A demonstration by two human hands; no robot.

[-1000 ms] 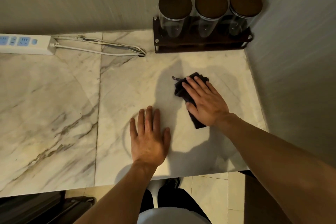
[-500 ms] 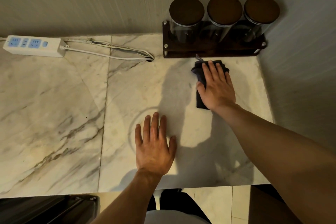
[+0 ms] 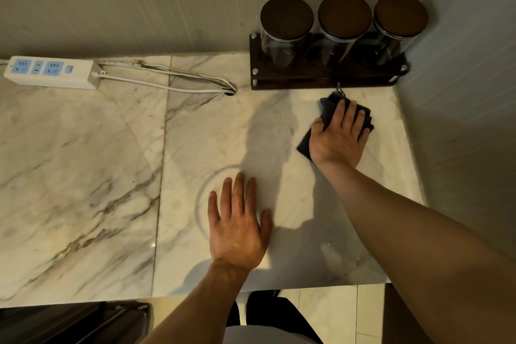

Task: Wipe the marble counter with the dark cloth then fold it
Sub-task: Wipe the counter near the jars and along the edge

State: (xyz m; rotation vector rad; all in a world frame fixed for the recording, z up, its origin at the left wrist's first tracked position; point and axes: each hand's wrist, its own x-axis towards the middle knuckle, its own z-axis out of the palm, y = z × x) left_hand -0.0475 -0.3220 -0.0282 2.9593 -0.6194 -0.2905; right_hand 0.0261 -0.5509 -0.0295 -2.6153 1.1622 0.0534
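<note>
The dark cloth (image 3: 326,109) lies bunched on the white veined marble counter (image 3: 83,176), near the far right corner. My right hand (image 3: 339,137) presses flat on top of it, fingers spread, so most of the cloth is hidden; its edges and a small hanging loop stick out towards the jar rack. My left hand (image 3: 237,223) rests palm down with fingers apart on the bare marble, nearer the front edge, holding nothing.
A dark wooden rack (image 3: 326,77) with three lidded glass jars (image 3: 287,31) stands against the back wall just beyond the cloth. A white power strip (image 3: 50,72) and its cables (image 3: 173,81) lie at the back left. A wall bounds the counter's right side.
My right hand slid the cloth away from me towards the jar rack and then to the right. My left hand stayed planted on the marble.
</note>
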